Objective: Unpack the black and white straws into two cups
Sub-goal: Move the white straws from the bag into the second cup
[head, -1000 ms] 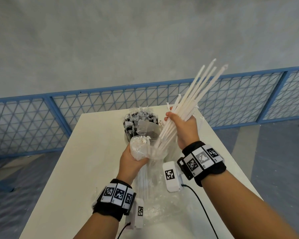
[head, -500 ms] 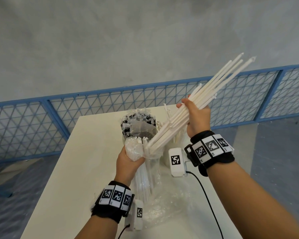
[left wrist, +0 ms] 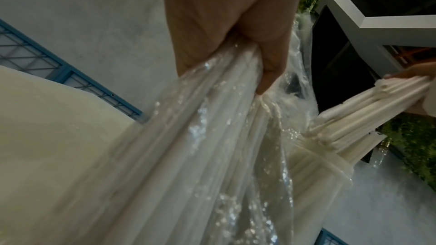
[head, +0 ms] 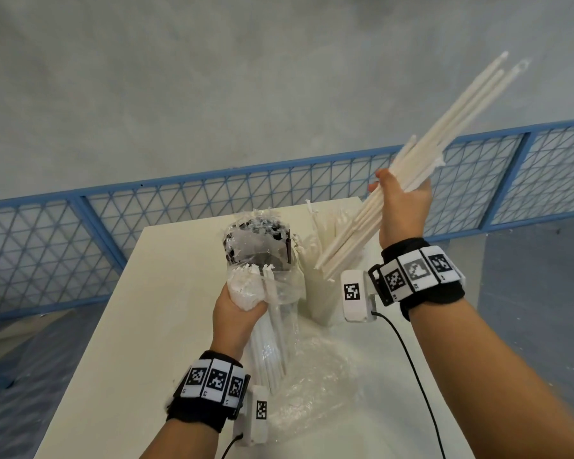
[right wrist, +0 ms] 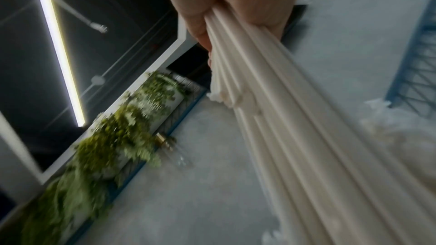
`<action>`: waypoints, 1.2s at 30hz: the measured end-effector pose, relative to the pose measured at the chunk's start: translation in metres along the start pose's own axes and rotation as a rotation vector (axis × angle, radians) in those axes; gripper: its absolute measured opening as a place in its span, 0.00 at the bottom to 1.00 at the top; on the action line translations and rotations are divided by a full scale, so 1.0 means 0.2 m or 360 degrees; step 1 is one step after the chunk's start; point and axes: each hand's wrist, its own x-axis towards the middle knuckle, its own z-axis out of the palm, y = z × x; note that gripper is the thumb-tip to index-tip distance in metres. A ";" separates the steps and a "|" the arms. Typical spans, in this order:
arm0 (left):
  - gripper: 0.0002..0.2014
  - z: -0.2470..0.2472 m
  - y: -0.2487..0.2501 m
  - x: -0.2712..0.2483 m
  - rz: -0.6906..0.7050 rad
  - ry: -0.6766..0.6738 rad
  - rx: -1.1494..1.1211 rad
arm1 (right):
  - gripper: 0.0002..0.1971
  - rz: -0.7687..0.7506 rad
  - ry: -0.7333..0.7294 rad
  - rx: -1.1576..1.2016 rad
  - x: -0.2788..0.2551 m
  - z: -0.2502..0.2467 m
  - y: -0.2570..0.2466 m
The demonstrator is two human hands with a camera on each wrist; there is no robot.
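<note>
My right hand [head: 403,207] grips a bundle of white straws [head: 444,134], raised and slanting up to the right. Their lower ends hang just above a white cup [head: 322,293] that holds more white straws. My left hand [head: 237,313] grips the mouth of a clear plastic bag [head: 279,329] with white straws still inside, held upright on the table. Behind it stands a cup of black straws [head: 259,246] in plastic wrappers. In the left wrist view my fingers [left wrist: 271,66] curl round the bag [left wrist: 212,128] beside the white cup [left wrist: 318,170]. The right wrist view shows the gripped bundle [right wrist: 283,118].
The white table [head: 166,342] is narrow, with edges close on both sides. Crumpled clear plastic [head: 315,392] lies in front of the cups. A black cable [head: 411,366] runs from my right wrist across the table. A blue mesh fence [head: 113,226] stands behind.
My right hand has drawn the bundle of white straws out of the bag, up and to the right, over the white cup. My left hand has kept hold of the bag.
</note>
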 end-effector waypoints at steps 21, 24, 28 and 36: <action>0.29 0.04 0.02 -0.04 -0.0029 -0.0048 0.0035 | 0.18 0.0122 -0.0526 -0.0708 -0.17 -0.05 0.42; 0.26 0.03 0.01 -0.04 -0.0029 -0.0051 0.0051 | 0.20 0.0223 -0.0618 -0.0863 -0.17 -0.07 0.48; 0.30 0.03 0.01 -0.04 -0.0018 -0.0060 0.0042 | 0.23 0.0233 -0.0629 -0.0966 -0.18 -0.07 0.52; 0.37 0.03 -0.01 -0.02 -0.0044 -0.0060 0.0026 | 0.12 -0.0220 -0.0535 -0.0781 -0.15 -0.02 0.45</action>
